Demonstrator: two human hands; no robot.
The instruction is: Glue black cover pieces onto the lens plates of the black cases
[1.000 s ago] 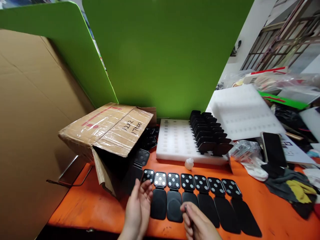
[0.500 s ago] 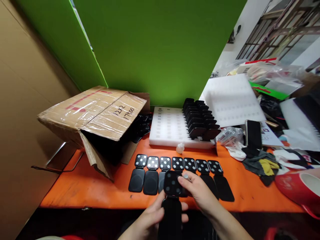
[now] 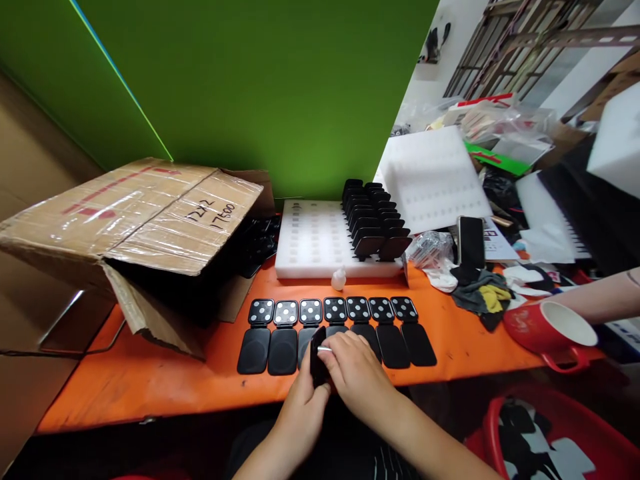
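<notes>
Black piece, tilted up near worktop edge: left hand, fingers curled round it; right hand, fingers pinched on pale rod beside it, contact unclear. Rod work seems in hand; next move likely needs steady left hold.

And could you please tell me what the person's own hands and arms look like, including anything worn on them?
The left hand and the right hand are bare: no gloves, and no rings that I can make out. Both forearms are uncovered as far as the picture shows, with no sleeve, watch or bracelet in view.
</notes>
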